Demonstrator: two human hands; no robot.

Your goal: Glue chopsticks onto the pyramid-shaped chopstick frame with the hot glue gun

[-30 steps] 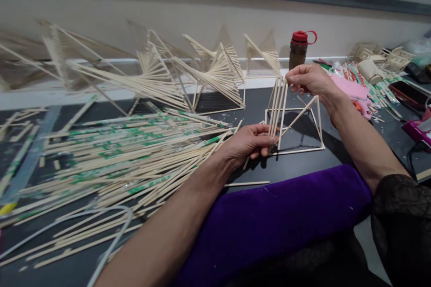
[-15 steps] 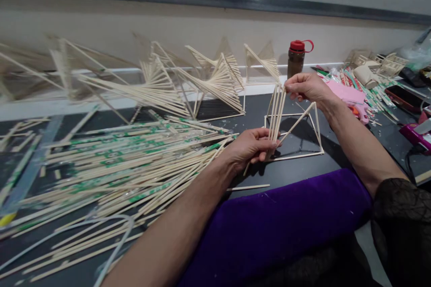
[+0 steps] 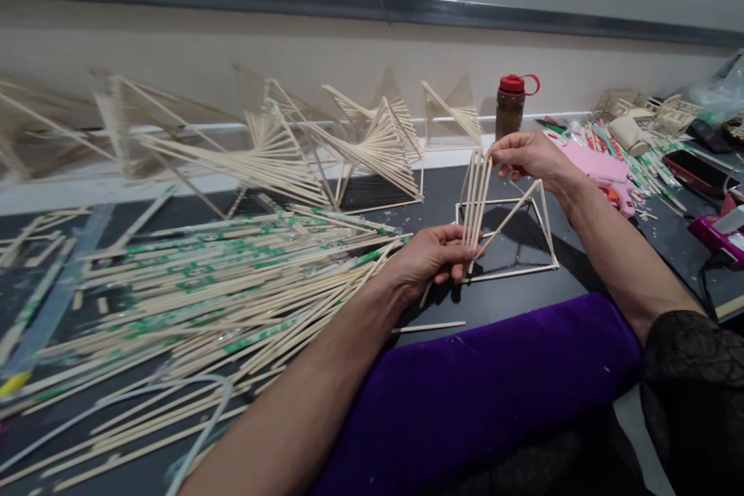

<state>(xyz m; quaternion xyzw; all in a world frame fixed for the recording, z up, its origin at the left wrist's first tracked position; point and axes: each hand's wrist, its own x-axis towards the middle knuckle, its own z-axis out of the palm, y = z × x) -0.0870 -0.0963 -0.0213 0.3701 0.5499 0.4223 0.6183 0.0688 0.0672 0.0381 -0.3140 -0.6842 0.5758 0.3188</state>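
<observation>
Low on a row of several upright wooden chopsticks (image 3: 477,198), my left hand (image 3: 445,252) is closed round their lower ends. The fingers of my right hand (image 3: 526,155) pinch the top of the rightmost chopstick in that row. The row stands at the left side of a frame of joined sticks (image 3: 514,271), which rests on the dark table and has a slanting stick and a raised right corner. My left fingers hide the joint at the bottom of the row.
Loose and wrapped chopsticks (image 3: 232,279) cover the table's left. Finished twisted stick models (image 3: 372,143) stand along the wall, near a red-capped bottle (image 3: 509,112). A pink glue gun (image 3: 598,170) and a phone (image 3: 700,170) lie right. A purple cushion (image 3: 482,380) is in front.
The view has shifted very slightly. Both hands keep their grips on the upright chopsticks, and the frame has stayed in place.
</observation>
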